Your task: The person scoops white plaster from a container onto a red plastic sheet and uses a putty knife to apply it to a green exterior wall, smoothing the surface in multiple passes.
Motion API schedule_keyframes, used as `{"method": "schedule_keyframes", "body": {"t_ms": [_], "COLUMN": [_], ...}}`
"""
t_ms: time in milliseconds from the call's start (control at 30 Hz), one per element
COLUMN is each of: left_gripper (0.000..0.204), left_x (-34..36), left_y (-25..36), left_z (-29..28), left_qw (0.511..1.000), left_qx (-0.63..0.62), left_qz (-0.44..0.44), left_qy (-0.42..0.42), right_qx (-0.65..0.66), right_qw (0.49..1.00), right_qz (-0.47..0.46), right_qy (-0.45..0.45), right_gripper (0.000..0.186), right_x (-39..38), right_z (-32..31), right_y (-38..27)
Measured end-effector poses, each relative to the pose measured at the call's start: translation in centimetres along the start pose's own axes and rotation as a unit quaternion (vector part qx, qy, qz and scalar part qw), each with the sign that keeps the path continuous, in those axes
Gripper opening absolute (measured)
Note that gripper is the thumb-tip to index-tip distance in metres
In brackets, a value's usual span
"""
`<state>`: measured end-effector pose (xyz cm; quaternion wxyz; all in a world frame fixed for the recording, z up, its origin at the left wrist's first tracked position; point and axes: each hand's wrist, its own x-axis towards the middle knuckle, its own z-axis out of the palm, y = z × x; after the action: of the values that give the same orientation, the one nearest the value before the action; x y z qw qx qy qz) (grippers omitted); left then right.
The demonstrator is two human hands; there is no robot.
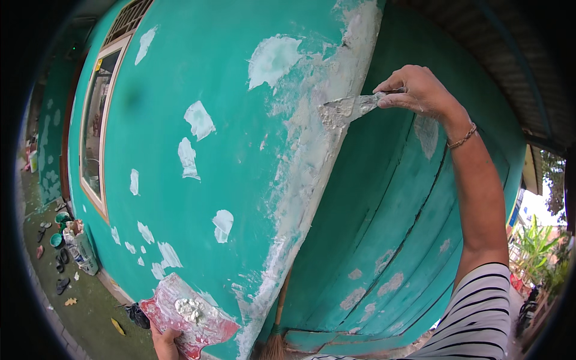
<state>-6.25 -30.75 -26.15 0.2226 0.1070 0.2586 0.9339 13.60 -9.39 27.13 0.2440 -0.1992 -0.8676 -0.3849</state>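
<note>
My right hand (414,90), raised at upper right, grips a putty knife (351,108) by its handle; the blade, smeared with pale filler, lies at the wall's corner edge (312,156), which carries a rough band of white filler. Low in the view, my left hand (165,342) holds a red, filler-smeared board (213,327) with a heap of pale paste (189,309) on it. The teal wall (138,222) left of the corner has several white patches. My left fingers are partly hidden by the board.
A window (87,129) is at left. Below it are a sack (84,252), containers (57,240) and several sandals (62,285). A broom (277,336) leans beside the corner. The darker wall (372,192) recedes right, under a corrugated roof (510,42), toward plants (534,240).
</note>
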Motion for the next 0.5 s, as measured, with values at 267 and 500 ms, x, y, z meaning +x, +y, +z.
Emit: {"method": "schedule_keyframes", "body": {"t_ms": [267,500], "left_gripper": [0.075,0.073], "left_x": [0.2,0.4], "left_y": [-0.7,-0.1], "left_z": [-1.4,-0.2], "left_qw": [0.999,1.0], "left_qx": [0.01,0.006], "left_qz": [0.027,0.016], "left_qy": [0.031,0.017], "right_qx": [0.396,0.563], "right_qw": [0.913,0.804], "right_qz": [0.051,0.162], "right_qy": [0.077,0.102], "right_gripper": [0.035,0.036], "right_x": [-3.3,-4.9], "right_z": [6.7,17.1], "right_y": [5.5,4.5]}}
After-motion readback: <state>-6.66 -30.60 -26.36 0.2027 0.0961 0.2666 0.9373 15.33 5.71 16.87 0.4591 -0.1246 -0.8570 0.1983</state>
